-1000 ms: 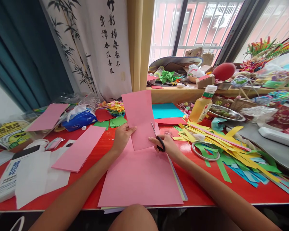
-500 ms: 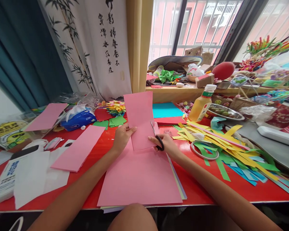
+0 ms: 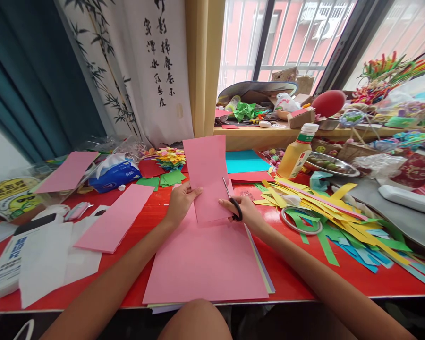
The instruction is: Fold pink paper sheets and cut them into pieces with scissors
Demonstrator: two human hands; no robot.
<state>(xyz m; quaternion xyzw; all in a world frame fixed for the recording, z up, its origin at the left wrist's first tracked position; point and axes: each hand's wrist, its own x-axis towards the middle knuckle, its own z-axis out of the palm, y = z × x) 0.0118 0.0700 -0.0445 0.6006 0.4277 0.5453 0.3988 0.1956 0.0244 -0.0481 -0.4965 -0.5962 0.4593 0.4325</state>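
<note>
My left hand [image 3: 180,200] pinches the left edge of an upright sheet of pink paper [image 3: 208,170], thumb in front. In my right hand [image 3: 246,212] are scissors [image 3: 236,208] with black handles, their blades pointing up along the sheet's right edge. The right thumb rests against the front of that sheet near its lower right. Whether the blades are apart is hard to make out. Beneath both hands lies a stack of larger paper [image 3: 205,264], pink on top, with pale yellow and lilac edges showing at the right.
Pink paper pieces [image 3: 115,219] and a blue tissue pack [image 3: 115,172] lie left on the red table [image 3: 138,269]. At right are yellow paper strips [image 3: 318,208], a tape roll [image 3: 301,229], a juice bottle [image 3: 297,153] and a metal bowl [image 3: 350,172]. Blue paper [image 3: 246,163] lies behind.
Almost nothing differs. The held pink sheet and both hands have shifted very slightly to the right; the scissors stay at the sheet's right edge.
</note>
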